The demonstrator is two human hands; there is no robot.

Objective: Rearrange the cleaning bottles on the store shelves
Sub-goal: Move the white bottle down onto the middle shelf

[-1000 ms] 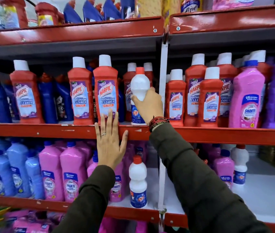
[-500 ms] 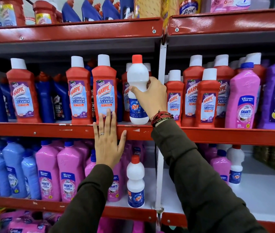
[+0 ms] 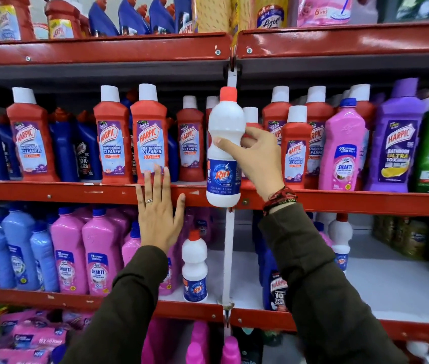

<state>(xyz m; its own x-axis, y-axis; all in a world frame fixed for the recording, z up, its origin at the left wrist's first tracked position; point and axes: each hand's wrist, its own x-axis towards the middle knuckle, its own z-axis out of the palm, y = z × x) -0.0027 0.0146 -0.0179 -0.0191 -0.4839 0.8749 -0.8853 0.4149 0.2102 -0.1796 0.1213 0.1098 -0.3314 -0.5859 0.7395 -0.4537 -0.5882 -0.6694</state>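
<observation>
Holding Rin bottle (image 3: 224, 151) in right hand (image 3: 259, 164), red Harpic bottles (image 3: 149, 132) behind

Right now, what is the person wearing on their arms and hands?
Both arms are covered by long dark olive-brown sleeves reaching the wrists. The left hand wears a thin silver ring on one finger. The right hand has a bundle of red and black thread bracelets at the wrist. No gloves.

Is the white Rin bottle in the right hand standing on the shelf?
No. The right hand holds the Rin bottle upright, off the shelf.
</observation>
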